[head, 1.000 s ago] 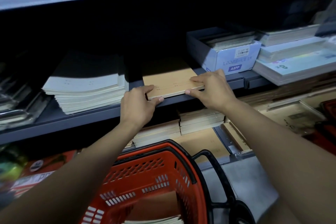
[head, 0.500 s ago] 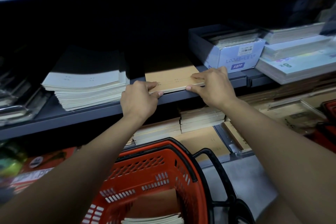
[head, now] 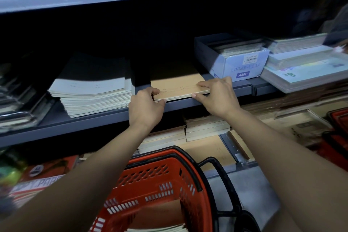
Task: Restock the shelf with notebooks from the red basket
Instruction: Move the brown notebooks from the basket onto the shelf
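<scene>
The head view shows us both hands at the front edge of the grey shelf (head: 188, 104), where a thin pile of brown notebooks (head: 177, 88) lies flat between a taller pile of pale notebooks (head: 92, 96) on its left and a blue box (head: 237, 66) on its right. Our left hand (head: 146, 108) grips the near left corner of the brown pile, fingers curled over the top and thumb under the edge. Our right hand (head: 218, 96) pinches the near right corner, fingers lying on the cover and thumb against the front edge. We judge this pile as placed, with only the squaring up left. Below us the red basket (head: 160, 192) is not empty: some pale notebooks show at its bottom, so we think more trips are needed before the restocking is finished.
</scene>
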A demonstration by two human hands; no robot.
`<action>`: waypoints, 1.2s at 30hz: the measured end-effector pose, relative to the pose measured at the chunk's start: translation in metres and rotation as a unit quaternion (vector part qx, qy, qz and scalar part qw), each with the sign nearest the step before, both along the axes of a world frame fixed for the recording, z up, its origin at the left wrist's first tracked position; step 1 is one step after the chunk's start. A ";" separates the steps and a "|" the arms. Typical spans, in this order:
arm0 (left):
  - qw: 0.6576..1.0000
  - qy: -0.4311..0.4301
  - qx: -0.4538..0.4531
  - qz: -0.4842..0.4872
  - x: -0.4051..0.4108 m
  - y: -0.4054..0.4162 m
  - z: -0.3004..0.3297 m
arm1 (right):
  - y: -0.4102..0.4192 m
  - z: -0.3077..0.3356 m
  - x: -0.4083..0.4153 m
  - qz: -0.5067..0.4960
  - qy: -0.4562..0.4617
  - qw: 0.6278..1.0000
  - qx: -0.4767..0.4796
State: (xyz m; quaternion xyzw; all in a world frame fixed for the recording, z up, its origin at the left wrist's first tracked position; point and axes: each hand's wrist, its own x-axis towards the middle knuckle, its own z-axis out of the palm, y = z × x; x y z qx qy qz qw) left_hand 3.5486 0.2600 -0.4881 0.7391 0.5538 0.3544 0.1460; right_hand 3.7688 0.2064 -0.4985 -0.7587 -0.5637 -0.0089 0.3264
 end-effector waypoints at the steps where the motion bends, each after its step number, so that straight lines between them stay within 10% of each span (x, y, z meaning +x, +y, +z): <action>1: 1.000 0.002 0.003 0.003 -0.001 -0.001 0.000 | -0.002 0.000 -0.001 -0.001 -0.006 1.000 -0.002; 36: 0.996 0.050 -0.060 -0.047 -0.137 -0.119 -0.036 | -0.129 -0.046 -0.124 0.079 0.001 0.987 -0.137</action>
